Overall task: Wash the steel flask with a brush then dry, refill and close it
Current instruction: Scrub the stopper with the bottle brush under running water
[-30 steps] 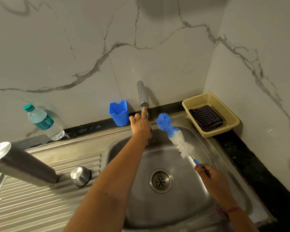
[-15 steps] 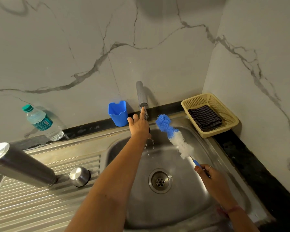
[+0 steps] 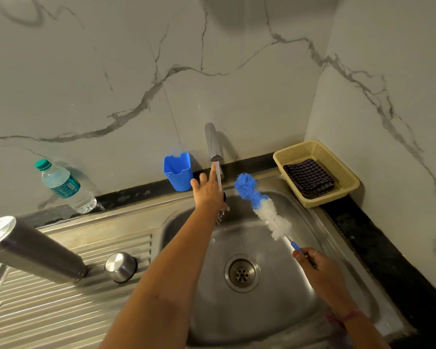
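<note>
In the corner of a kitchen walled with white, grey-veined marble slabs, a stainless steel sink [image 3: 282, 311] is set into a black stone counter [image 3: 378, 238], with a ribbed steel drainboard [image 3: 68, 313] to its left and a round drain [image 3: 242, 273] in the basin floor. Along the back edge stand a clear plastic water bottle [image 3: 64, 187] with a green cap, a blue plastic cup [image 3: 177, 171] and a chrome tap [image 3: 213, 144] running a thin stream of water; a beige mesh basket [image 3: 343, 172] in the right corner holds a folded dark checked cloth [image 3: 309, 178]. The steel flask [image 3: 32, 250] stands on the drainboard at the left, its brushed body leaning in the wide lens and its bright top towards the camera, open as far as can be judged; its round steel cap [image 3: 121, 267] sits just beside its base. The left hand [image 3: 208, 191] is stretched out to the tap with fingers spread and straight, the index fingertip up by the spout and water splashing off near the wrist. The right hand [image 3: 317, 269], a ring on one finger, pinches the blue handle of a bottle brush [image 3: 264, 206], whose blue-and-white fluffy head angles up over the basin, just right of the stream.
</note>
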The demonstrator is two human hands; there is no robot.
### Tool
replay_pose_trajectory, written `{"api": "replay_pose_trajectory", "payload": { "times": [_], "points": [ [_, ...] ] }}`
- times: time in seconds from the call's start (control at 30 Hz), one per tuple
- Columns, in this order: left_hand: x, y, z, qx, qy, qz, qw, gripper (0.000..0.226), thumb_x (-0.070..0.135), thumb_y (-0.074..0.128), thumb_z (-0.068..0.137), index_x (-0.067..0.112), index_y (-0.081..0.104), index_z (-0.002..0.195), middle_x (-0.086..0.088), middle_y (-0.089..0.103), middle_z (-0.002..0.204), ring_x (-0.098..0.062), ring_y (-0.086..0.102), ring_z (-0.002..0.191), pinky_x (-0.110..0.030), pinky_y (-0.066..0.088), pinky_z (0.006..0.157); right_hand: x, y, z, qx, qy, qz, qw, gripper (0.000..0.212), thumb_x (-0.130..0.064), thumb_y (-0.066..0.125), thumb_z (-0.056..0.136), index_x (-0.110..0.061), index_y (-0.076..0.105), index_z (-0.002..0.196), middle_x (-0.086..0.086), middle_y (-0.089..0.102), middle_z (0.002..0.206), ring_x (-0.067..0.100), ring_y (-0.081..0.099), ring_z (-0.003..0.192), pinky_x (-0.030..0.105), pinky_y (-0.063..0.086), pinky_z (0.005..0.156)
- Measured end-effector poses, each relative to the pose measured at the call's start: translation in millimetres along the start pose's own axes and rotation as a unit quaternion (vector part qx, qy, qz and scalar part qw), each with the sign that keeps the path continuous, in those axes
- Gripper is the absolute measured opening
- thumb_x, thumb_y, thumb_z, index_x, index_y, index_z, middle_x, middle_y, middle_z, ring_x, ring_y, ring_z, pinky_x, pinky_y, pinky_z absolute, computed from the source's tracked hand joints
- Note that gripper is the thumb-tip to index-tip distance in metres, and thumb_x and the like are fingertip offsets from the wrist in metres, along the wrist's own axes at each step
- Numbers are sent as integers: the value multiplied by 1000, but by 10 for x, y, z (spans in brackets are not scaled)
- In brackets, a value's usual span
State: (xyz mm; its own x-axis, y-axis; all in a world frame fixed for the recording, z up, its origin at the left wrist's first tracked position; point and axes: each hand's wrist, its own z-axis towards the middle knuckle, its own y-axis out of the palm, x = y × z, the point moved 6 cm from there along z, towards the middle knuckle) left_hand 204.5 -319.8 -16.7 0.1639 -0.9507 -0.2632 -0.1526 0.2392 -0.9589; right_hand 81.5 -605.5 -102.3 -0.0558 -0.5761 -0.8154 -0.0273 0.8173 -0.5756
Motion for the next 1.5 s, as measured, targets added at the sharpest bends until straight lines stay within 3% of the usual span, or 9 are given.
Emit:
{"api": "replay_pose_trajectory", "payload": {
  "times": [0.17,0.47,0.7,0.9,0.97,1.1,1.23,1.37,1.5],
  "points": [
    [-24,24,4,2,4,-75,997,123,46,75,82,11,-18,155,-1,26,154,-24,34,127,-44,27,110,-63,6,0,-2,-12,-10,1000,12,-36,59,90,-27,66,84,-5,46,47,6,42,42,16,34,42],
    [-64,135,21,19,42,-97,994,90,59,74,78,14,39,148,-1,-7,165,-24,23,139,-47,26,110,-175,4,-32,-21,-16,1,1000,15,-29,60,91,-33,59,77,-6,43,46,2,45,41,14,34,40],
    [-108,166,46,-9,70,-176,982,91,61,79,69,16,49,142,5,-11,165,-25,15,145,-49,30,109,-256,1,-59,-25,-23,-7,999,12,-28,60,91,-33,58,81,-6,43,46,2,46,41,15,36,40],
    [-108,77,-18,-8,63,-239,969,108,55,82,71,11,29,154,1,6,165,-25,16,146,-50,28,111,-224,-1,-60,-19,-20,-15,1000,6,-27,62,90,-24,64,85,-10,43,40,1,47,41,13,36,40],
    [-96,85,-5,-11,62,-247,967,104,55,82,70,11,34,151,1,6,165,-25,16,146,-50,28,111,-226,3,-59,-19,-23,-15,999,6,-26,62,90,-24,63,85,-9,43,41,1,47,41,13,35,39],
    [-60,174,94,-11,75,-232,970,68,61,81,66,21,65,119,7,-5,165,-25,14,145,-51,30,107,-225,0,-51,-22,-23,-2,999,9,-25,61,90,-22,64,82,-9,41,42,2,45,40,12,34,39],
    [-54,209,118,-9,83,-213,974,71,63,78,69,23,64,126,9,-23,163,-25,10,146,-50,31,107,-193,-9,-29,-21,-20,18,999,7,-27,59,92,-24,65,91,-9,39,41,3,42,40,13,33,40],
    [-81,203,113,-10,83,-202,976,70,63,77,70,25,63,127,8,-26,162,-26,9,148,-50,32,107,-132,9,-13,-33,-25,39,998,23,-33,52,94,-44,55,114,-8,44,47,4,41,42,16,36,42],
    [-76,209,111,-8,88,-206,975,73,65,78,68,21,64,125,8,-28,162,-26,4,150,-51,31,107,-106,-4,8,-46,-12,85,995,26,-26,48,97,-45,53,114,-1,51,57,2,44,46,16,41,48]
  ]
}}
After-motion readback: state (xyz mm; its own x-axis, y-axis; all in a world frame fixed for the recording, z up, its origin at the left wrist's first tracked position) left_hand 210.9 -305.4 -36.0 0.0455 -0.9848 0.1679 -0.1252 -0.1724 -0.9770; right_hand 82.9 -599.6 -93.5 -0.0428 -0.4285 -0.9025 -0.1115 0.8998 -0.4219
